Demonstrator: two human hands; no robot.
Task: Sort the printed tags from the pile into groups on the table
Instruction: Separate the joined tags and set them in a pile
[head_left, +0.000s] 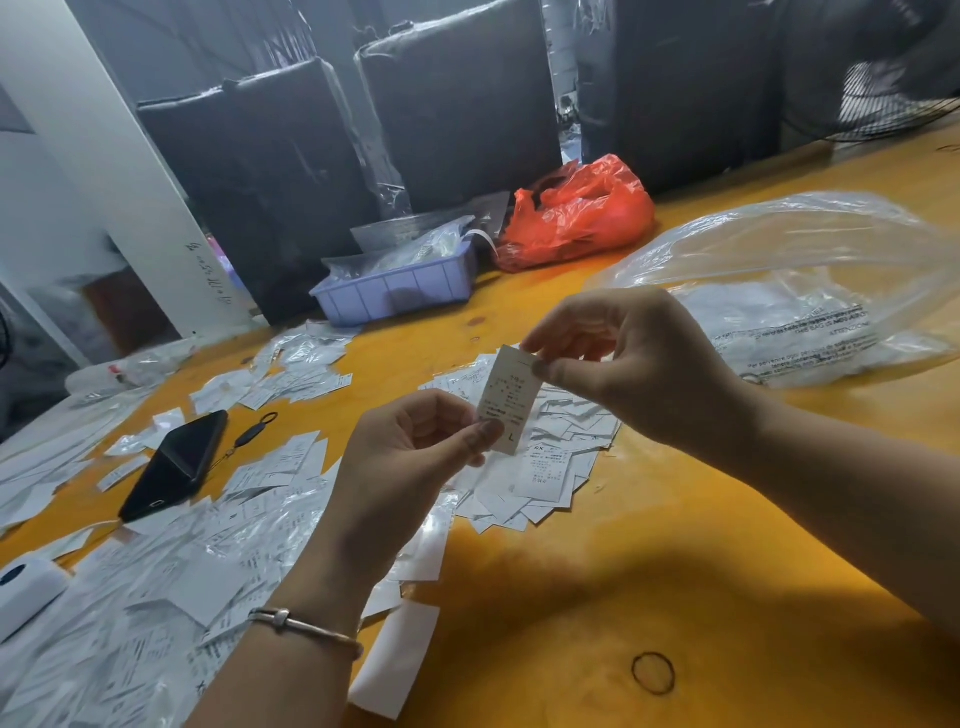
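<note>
tag (508, 399) | white, printed, marked L | pinched by both hands

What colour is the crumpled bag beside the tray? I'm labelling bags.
Red-orange plastic bag, next to the tray; head view.

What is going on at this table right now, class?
A person holds one small white printed tag above the yellow table, the left hand pinching its lower edge and the right hand its top. A loose pile of white tags lies beneath, with more scattered around a black phone.
</note>
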